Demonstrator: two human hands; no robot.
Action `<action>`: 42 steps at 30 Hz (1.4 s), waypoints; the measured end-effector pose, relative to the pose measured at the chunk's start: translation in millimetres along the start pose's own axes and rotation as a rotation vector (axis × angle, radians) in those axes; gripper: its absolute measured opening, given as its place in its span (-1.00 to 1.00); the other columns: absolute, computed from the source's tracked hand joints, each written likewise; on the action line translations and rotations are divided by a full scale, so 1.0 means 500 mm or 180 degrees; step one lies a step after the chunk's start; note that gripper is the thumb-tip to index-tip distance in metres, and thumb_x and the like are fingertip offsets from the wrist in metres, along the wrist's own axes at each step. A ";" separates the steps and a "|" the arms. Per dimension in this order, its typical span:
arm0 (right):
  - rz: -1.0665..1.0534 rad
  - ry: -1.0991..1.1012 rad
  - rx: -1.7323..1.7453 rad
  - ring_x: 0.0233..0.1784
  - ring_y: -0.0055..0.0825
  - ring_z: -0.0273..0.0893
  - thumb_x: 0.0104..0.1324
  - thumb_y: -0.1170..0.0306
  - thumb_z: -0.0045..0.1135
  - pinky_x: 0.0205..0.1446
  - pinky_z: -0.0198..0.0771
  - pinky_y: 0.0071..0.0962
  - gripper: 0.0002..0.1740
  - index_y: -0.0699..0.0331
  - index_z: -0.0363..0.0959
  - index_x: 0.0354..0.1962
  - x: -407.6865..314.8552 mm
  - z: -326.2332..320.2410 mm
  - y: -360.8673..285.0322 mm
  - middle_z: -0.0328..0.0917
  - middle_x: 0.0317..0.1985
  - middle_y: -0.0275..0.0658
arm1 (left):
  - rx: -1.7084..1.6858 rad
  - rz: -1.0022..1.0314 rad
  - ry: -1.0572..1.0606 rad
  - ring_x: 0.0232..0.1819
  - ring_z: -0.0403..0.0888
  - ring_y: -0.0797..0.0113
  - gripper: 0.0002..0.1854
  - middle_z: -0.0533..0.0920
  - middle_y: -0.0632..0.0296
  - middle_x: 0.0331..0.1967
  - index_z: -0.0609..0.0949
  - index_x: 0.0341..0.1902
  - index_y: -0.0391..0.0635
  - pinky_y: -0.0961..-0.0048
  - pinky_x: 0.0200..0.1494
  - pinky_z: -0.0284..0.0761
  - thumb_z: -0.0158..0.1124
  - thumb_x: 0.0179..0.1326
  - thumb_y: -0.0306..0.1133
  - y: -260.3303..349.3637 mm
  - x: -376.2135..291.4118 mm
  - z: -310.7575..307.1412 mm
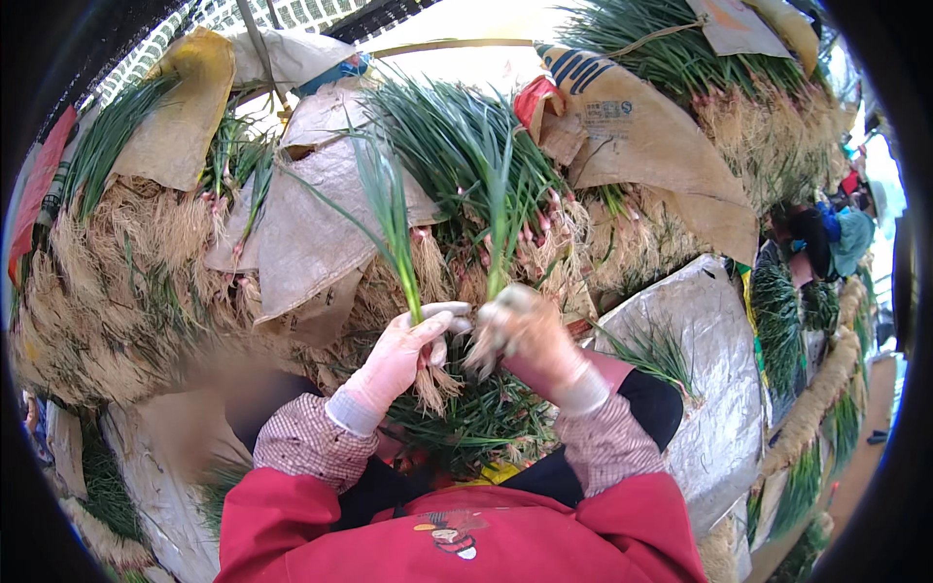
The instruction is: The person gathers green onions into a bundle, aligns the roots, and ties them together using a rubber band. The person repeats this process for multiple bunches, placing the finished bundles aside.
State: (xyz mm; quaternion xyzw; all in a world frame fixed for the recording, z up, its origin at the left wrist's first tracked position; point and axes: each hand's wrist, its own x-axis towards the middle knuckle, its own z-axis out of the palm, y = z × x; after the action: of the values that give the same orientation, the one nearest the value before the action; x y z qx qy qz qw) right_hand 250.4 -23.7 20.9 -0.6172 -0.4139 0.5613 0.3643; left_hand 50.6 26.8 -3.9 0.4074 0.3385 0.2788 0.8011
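My left hand (408, 350), in a pale glove, is closed around the lower stems of a bunch of green onion plants (397, 240), whose roots hang below the fingers. Close beside it on the right, my right hand (528, 331), gloved and blurred, grips a second bunch of green plants (498, 211) just above its roots. Both bunches stand upright, leaves pointing away from me. Behind them lies a large pile of similar plants (444, 138) with pinkish bulb ends and pale roots. More loose green plants (481, 423) lie below my hands, between my knees.
Woven sacks (321, 218) and a printed tan sack (634, 124) cover parts of the piles. At right, a pale sheet (700, 408) bears a few plants (660, 357). Root heaps (109, 306) extend left. A person (831, 226) is at the far right.
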 end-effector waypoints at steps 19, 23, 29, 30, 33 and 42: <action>0.0017 0.0766 0.2392 -0.48 -0.76 0.28 0.43 0.34 0.01 -0.45 0.20 -0.72 -0.67 0.31 0.41 0.08 0.024 0.148 0.090 0.39 -0.39 -0.48 | 0.0148 -0.0228 0.0403 -0.74 0.35 0.56 -0.84 0.45 0.36 -0.72 0.61 -0.39 -0.26 0.54 -0.62 0.41 0.26 0.24 -0.41 -0.061 -0.022 -0.013; -0.0302 0.0603 0.3162 -0.67 -0.84 0.03 0.44 0.42 -0.05 -0.65 -0.06 -0.77 -0.64 0.27 0.35 0.16 0.014 0.090 0.122 0.22 -0.55 -0.57 | -0.0380 -0.0216 0.0490 -0.72 0.32 0.63 -0.85 0.52 0.35 -0.61 0.61 -0.35 -0.26 0.58 -0.61 0.43 0.21 0.28 -0.42 -0.038 -0.033 -0.041; 0.0023 -0.0446 0.2023 -0.67 -0.80 0.09 0.39 0.30 0.04 -0.66 0.09 -0.69 -0.64 0.30 0.41 0.07 0.018 0.059 0.053 0.25 -0.60 -0.57 | -0.0396 -0.0577 -0.0338 -0.73 0.26 0.64 -0.76 0.52 0.36 -0.53 0.61 -0.10 -0.27 0.67 -0.63 0.27 0.10 0.36 -0.34 -0.029 -0.048 -0.038; -0.0113 -0.0138 0.1279 -0.65 -0.69 0.22 0.37 0.26 0.07 -0.61 0.19 -0.60 -0.67 0.27 0.46 -0.01 0.039 0.087 0.061 0.35 -0.59 -0.48 | -0.0331 -0.0542 -0.0210 -0.72 0.27 0.63 -0.78 0.52 0.36 -0.55 0.60 -0.13 -0.25 0.66 -0.63 0.26 0.12 0.35 -0.34 -0.037 -0.048 -0.035; -0.1504 0.1141 -0.2073 -0.42 -0.11 0.56 0.33 0.24 0.10 -0.38 0.43 -0.21 -0.78 0.24 0.46 -0.34 0.069 0.156 0.049 0.54 -0.47 0.01 | -0.0329 -0.0358 0.0268 -0.72 0.30 0.63 -0.81 0.51 0.36 -0.60 0.60 -0.22 -0.22 0.67 -0.66 0.23 0.17 0.34 -0.32 -0.053 -0.039 -0.049; 0.0444 -0.0907 -0.3619 -0.04 -0.13 0.59 0.28 0.17 0.18 0.03 0.50 -0.29 -0.44 0.27 0.33 0.14 0.026 0.065 0.242 0.47 0.09 0.14 | -0.0134 0.0219 0.0522 -0.76 0.27 0.66 -0.75 0.52 0.35 -0.62 0.59 -0.25 -0.21 0.71 -0.66 0.21 0.04 0.42 -0.29 0.028 -0.063 -0.067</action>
State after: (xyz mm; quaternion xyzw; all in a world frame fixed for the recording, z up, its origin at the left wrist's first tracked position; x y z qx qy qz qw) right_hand 230.8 -59.5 -98.3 -0.6598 -0.6531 0.3514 -0.1207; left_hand 3.1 26.8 2.8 0.3778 0.3828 0.3457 0.7690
